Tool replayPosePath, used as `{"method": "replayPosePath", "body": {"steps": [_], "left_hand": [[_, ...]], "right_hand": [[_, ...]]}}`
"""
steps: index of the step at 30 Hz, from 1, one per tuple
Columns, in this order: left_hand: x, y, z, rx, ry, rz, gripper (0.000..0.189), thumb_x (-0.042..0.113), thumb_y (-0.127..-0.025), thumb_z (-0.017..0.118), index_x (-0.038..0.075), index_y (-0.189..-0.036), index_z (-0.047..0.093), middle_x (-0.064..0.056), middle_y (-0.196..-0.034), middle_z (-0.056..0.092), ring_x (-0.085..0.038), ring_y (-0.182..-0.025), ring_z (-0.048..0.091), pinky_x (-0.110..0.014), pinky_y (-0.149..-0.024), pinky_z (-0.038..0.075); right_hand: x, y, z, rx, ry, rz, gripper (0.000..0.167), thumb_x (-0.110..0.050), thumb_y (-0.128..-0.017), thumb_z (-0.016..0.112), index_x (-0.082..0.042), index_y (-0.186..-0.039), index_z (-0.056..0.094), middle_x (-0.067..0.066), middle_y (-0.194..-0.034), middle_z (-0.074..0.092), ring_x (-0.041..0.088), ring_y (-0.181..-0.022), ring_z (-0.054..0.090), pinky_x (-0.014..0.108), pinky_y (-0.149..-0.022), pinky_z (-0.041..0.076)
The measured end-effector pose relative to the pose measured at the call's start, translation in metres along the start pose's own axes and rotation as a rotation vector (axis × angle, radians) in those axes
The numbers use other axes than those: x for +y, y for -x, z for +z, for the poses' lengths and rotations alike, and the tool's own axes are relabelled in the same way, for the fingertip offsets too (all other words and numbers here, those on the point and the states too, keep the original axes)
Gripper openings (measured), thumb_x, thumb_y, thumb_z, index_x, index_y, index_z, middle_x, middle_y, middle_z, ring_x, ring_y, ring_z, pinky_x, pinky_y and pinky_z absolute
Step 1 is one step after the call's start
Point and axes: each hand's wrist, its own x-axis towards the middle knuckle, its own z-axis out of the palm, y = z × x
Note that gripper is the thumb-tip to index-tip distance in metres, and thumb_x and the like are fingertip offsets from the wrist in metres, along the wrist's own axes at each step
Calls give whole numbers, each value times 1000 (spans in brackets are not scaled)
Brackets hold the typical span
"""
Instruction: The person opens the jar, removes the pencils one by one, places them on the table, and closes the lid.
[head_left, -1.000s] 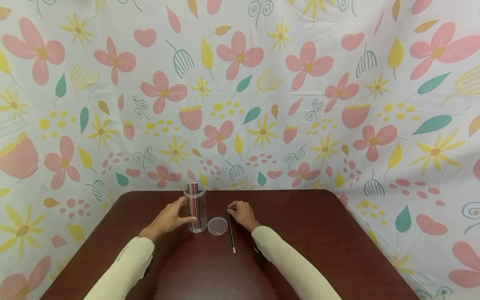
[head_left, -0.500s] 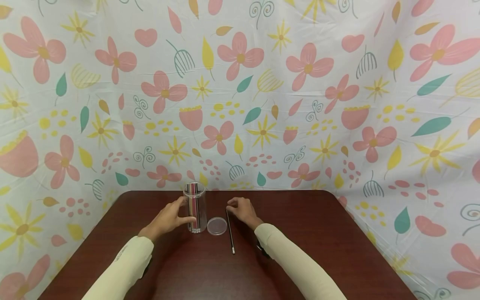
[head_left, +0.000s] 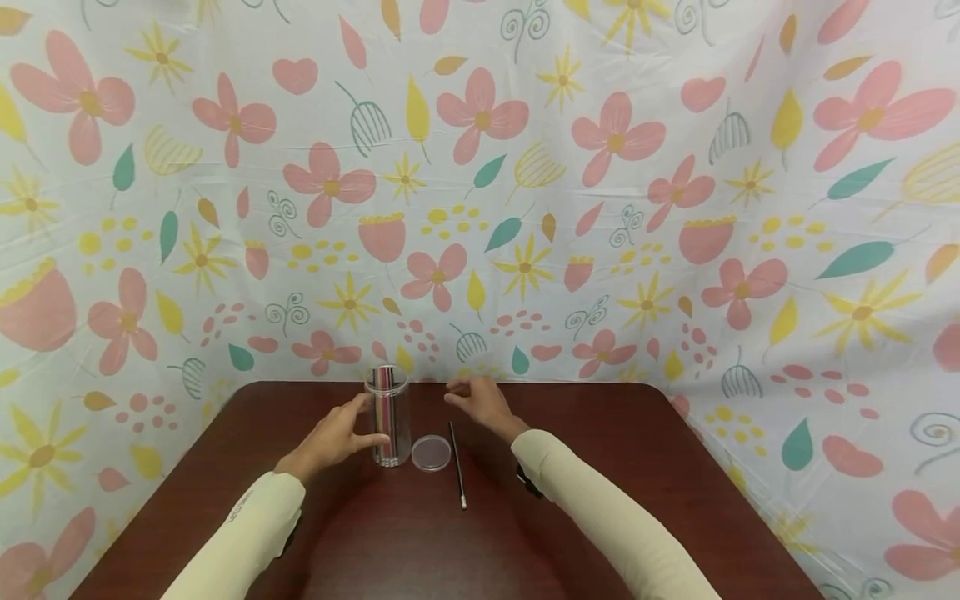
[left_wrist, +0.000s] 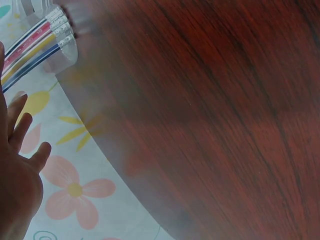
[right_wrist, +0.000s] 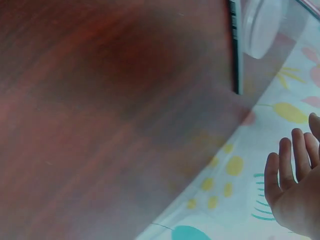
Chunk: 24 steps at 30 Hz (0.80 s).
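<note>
A clear plastic jar (head_left: pixel 401 421) stands upright on the table, lidless, with several striped pencils (head_left: pixel 386 417) inside. My left hand (head_left: pixel 332 435) holds the jar from its left side, thumb across the front; the other fingers are partly hidden behind it. The left wrist view shows the pencils' pale lower ends (left_wrist: pixel 62 32) through the jar wall. Right of the jar lies a round clear lid (head_left: pixel 431 453). A dark pencil (head_left: pixel 458 471) rests beside that lid, its light eraser end towards me. My right hand (head_left: pixel 486 406) hovers past the pencil's far end, holding nothing, fingers loosely extended in the right wrist view.
The dark red-brown wooden table (head_left: pixel 397 550) has rounded far corners. Behind its far edge hangs a white cloth (head_left: pixel 480 192) printed with flowers and leaves.
My right hand has come off the pencil's far end and moved up and away towards the table's back edge. The pencil stays lying on the table, and my left hand keeps its hold.
</note>
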Motion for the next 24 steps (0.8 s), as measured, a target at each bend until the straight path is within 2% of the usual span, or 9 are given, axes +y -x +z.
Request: {"method": "replayPosePath", "body": {"steps": [3,9,14,17,24], "left_hand": [[0,1,0,-4,8,-6,86,42,-86,85,7,-152,43,-19,-145,58,-40,-136,54,-61,-108,44],[0,1,0,-6,10,3,87,44,-87,85,7,-153,42,-19,-146,58,-39,-137,54,-61,-108,44],[1,2,-1,-5,1,-3,88,45,-86,85,6,-152,42,-19,-146,58,-38,-136,54,-61,-107,45],[2,2,0,-4,-3,-16,88,45,-86,85,7,-153,41,-19,-146,58,-38,-136,55,-60,-108,45],[3,2,-2,-5,-18,-1,88,45,-87,84,4,-152,42,-21,-143,60,-40,-133,56,-62,-106,46]], "right_hand": [[-11,-6,-7,-4,6,-13,24,-26,-99,75,-13,-118,77,4,-111,78,19,-103,74,36,-85,60],[-33,-16,-23,30,17,-99,23,-24,-98,75,-9,-117,77,7,-108,78,21,-97,75,38,-84,60],[-45,-29,-29,38,37,-139,23,-26,-97,76,-12,-115,79,3,-105,79,17,-95,74,33,-81,59],[-55,-30,-32,36,49,-178,21,-24,-97,77,-11,-114,79,3,-103,79,17,-95,74,32,-80,59],[-72,-34,-33,53,52,-241,20,-23,-96,78,-10,-111,80,3,-97,79,17,-91,74,29,-78,58]]}}
